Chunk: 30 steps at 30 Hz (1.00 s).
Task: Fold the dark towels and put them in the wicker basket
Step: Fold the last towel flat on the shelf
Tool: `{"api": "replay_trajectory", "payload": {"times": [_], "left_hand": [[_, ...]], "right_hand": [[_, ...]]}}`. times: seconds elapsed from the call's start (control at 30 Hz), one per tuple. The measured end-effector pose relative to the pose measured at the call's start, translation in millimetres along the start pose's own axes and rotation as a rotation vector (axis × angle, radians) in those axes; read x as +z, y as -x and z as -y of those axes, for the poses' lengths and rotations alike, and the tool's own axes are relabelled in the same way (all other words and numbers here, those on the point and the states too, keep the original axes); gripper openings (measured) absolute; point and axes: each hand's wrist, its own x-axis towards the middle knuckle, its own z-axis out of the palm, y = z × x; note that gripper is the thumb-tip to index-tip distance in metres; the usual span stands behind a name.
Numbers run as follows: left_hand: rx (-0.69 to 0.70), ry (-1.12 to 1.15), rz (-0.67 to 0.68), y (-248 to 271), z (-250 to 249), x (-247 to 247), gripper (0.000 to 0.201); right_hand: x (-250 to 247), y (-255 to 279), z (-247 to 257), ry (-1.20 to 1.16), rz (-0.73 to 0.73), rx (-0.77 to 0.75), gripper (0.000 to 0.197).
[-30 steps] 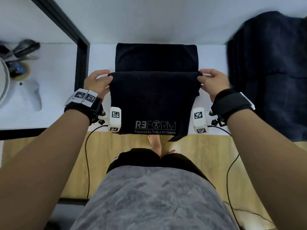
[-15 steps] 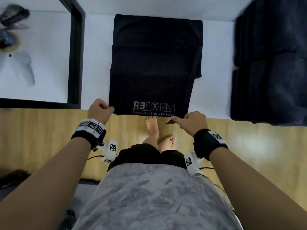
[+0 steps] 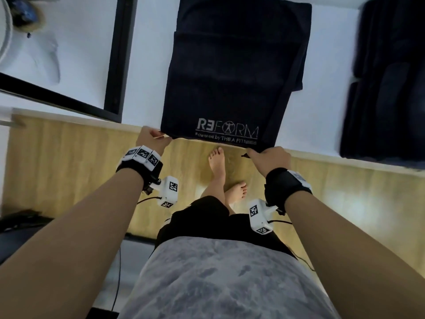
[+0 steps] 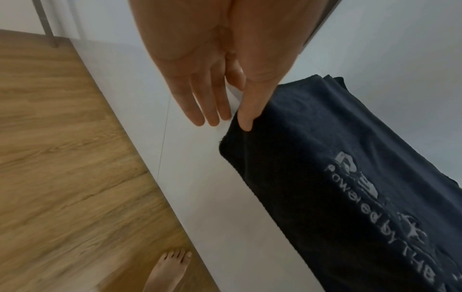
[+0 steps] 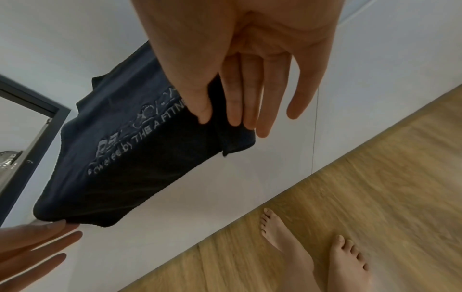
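The white table (image 3: 151, 65) carries a folded dark towel (image 3: 230, 77) lying up to its near edge, the printed hem right at the lip, with bare white surface to either side. A heap of more dark towels (image 3: 386, 88) fills the table's right end, well apart. The left hand (image 3: 150, 140) pinches the towel's near left corner between thumb and forefinger, the other fingers (image 4: 200, 102) straight. The right hand (image 3: 270, 158) pinches the near right corner, its remaining fingers (image 5: 297, 94) extended.

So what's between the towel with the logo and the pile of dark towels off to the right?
Only bare white tabletop lies between the logo towel and the dark pile; nothing sits in that stretch. The head view shows it.
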Motion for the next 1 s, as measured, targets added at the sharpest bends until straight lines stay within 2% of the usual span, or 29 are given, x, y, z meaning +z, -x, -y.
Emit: {"api": "replay_trajectory", "payload": {"times": [0.07, 0.23, 0.43, 0.5, 0.63, 0.73, 0.8, 0.9, 1.0], "left_hand": [[-0.001, 0.046, 0.019, -1.0, 2.4, 2.7, 0.035], [-0.038, 0.093, -0.007, 2.0, 4.7, 4.5, 0.03], [-0.067, 0.121, 0.005, 0.8, 7.9, 5.7, 0.028], [-0.062, 0.135, -0.004, -1.0, 4.1, 9.8, 0.031], [-0.086, 0.184, -0.063, 1.9, -2.9, 16.0, 0.026], [-0.131, 0.338, -0.07, 13.7, -1.3, 12.6, 0.018], [-0.093, 0.436, -0.068, 25.2, -0.3, 6.5, 0.01], [-0.013, 0.597, 0.046, 40.0, -4.0, -7.3, 0.018], [-0.051, 0.79, 0.206, 48.3, -22.0, -26.6, 0.027]], "right_hand": [[0.6, -3.5, 3.2, -0.019, -0.03, 0.02, 0.054], [3.6, -7.3, 5.2, -0.04, -0.043, 0.07, 0.034], [-12.0, 16.0, 4.5, -0.141, -0.064, 0.027, 0.043], [-21.2, 22.6, 2.2, -0.224, -0.098, -0.008, 0.04], [-40.2, 30.5, -10.7, -0.453, -0.145, -0.041, 0.019], [-54.4, 34.2, -21.4, -0.689, -0.099, -0.022, 0.014], [-66.2, 38.3, -27.2, -0.798, -0.091, -0.037, 0.018], [-82.4, 44.5, -29.3, -0.892, -0.039, -0.093, 0.041], [-103.6, 46.9, -21.4, -1.04, 0.031, -0.069, 0.041]]}}
